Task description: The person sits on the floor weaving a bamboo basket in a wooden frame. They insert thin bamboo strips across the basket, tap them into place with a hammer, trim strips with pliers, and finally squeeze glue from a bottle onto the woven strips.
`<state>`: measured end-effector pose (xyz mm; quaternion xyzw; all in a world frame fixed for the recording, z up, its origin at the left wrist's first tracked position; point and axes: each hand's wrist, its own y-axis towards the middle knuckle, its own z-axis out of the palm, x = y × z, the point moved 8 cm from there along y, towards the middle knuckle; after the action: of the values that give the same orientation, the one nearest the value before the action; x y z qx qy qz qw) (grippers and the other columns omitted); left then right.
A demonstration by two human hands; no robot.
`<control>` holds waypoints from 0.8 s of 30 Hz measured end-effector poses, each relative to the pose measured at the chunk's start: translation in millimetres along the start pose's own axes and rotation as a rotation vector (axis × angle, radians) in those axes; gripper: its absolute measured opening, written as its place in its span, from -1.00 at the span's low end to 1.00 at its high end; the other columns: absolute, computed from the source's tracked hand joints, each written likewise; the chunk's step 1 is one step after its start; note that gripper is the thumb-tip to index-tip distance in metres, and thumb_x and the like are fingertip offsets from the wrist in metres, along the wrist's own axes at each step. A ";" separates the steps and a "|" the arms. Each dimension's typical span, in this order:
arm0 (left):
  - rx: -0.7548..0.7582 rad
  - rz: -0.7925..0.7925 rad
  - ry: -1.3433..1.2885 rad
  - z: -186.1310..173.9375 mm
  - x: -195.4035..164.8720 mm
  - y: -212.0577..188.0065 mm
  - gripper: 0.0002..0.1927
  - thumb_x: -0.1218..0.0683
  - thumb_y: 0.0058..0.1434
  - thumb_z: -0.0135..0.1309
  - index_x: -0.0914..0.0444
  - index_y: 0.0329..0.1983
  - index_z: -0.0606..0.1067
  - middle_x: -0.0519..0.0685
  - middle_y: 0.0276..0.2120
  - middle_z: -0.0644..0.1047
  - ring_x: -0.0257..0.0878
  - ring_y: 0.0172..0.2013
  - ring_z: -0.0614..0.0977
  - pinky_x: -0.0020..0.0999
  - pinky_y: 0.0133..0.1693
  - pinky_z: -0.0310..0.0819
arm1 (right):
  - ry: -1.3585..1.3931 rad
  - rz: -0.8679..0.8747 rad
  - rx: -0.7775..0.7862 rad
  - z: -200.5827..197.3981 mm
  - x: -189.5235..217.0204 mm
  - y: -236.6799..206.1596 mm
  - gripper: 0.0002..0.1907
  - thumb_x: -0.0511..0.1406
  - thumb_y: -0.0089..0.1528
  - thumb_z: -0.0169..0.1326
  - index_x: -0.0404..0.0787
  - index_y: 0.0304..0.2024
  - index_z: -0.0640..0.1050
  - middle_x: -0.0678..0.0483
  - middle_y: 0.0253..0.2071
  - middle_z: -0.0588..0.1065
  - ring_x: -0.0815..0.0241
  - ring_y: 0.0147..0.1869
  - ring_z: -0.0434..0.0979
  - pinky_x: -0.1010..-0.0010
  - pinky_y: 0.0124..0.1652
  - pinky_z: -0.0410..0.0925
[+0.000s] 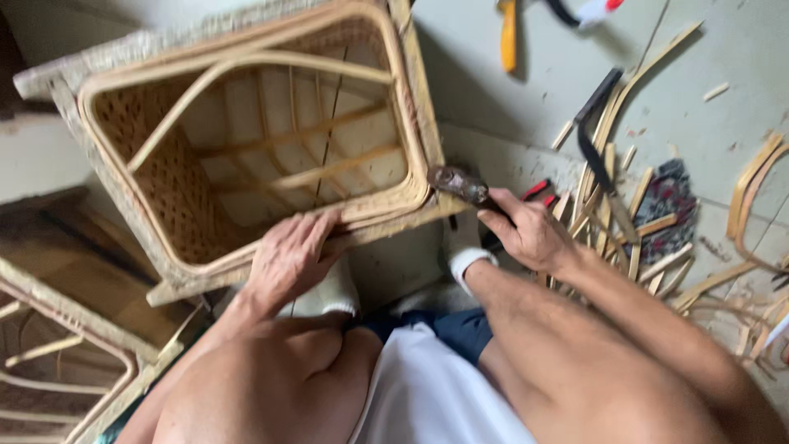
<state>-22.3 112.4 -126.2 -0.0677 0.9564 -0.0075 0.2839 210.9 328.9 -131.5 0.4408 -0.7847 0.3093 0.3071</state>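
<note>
Near: person's knees and white cloth at the bottom edge, white socks just beyond. Left hand (289, 259) lies flat, fingers spread, pressing on the near rim of the rattan basket (246, 140); it clasps nothing. Right hand (526, 234) has its grip wrapped tight round the handle of a hammer (460, 186), whose head sits touching or just beside the basket's near right corner.

Risk, as a judgement: the left fingers are near the hammer head, so a glancing blow could catch them. The thin cane rim could split or dent under a hard hit. The basket is tipped on its side and might slide if the pressing hand slips.

Basket: open mouth toward the camera, only its cross-struts inside, no loose contents seen.

Right: cane strips (625, 238) and a dark blade (596, 140) scattered on the floor. Far: yellow-handled tool (509, 33).
</note>
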 end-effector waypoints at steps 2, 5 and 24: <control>-0.032 0.007 -0.012 -4.7 -3.1 -1.1 -0.32 0.01 0.01 0.35 0.31 0.19 0.43 0.06 -0.19 0.57 -0.06 -0.20 0.61 -0.19 -0.13 0.53 | 0.034 0.171 0.055 3.9 -22.8 -3.5 -0.61 -0.11 0.42 -0.15 -0.29 0.08 0.42 0.04 -0.58 0.48 0.16 -0.60 0.53 0.32 -0.57 0.41; -0.042 0.001 -0.032 -6.9 -4.0 0.0 -0.35 0.03 0.02 0.34 0.28 0.18 0.43 0.04 -0.21 0.58 -0.06 -0.19 0.62 -0.19 -0.12 0.53 | 0.066 0.142 -0.139 -15.2 -30.1 5.1 -0.64 -0.10 0.50 -0.17 -0.27 -0.08 0.43 0.07 -0.61 0.40 0.17 -0.57 0.46 0.28 -0.56 0.36; -0.295 0.015 0.371 -89.6 102.3 152.8 -0.17 -0.37 0.42 0.13 0.38 0.38 0.31 0.22 0.22 0.46 0.05 0.24 0.48 0.07 0.25 0.35 | 0.262 0.100 -0.044 -27.3 57.3 227.2 -0.61 -0.10 0.52 -0.16 -0.27 -0.16 0.47 0.22 -0.61 0.31 0.40 -0.60 0.29 0.45 -0.61 0.18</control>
<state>-175.0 247.9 -114.6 -0.0987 0.9835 0.1220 0.0904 -8.0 416.3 -120.2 0.3502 -0.7655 0.3620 0.4004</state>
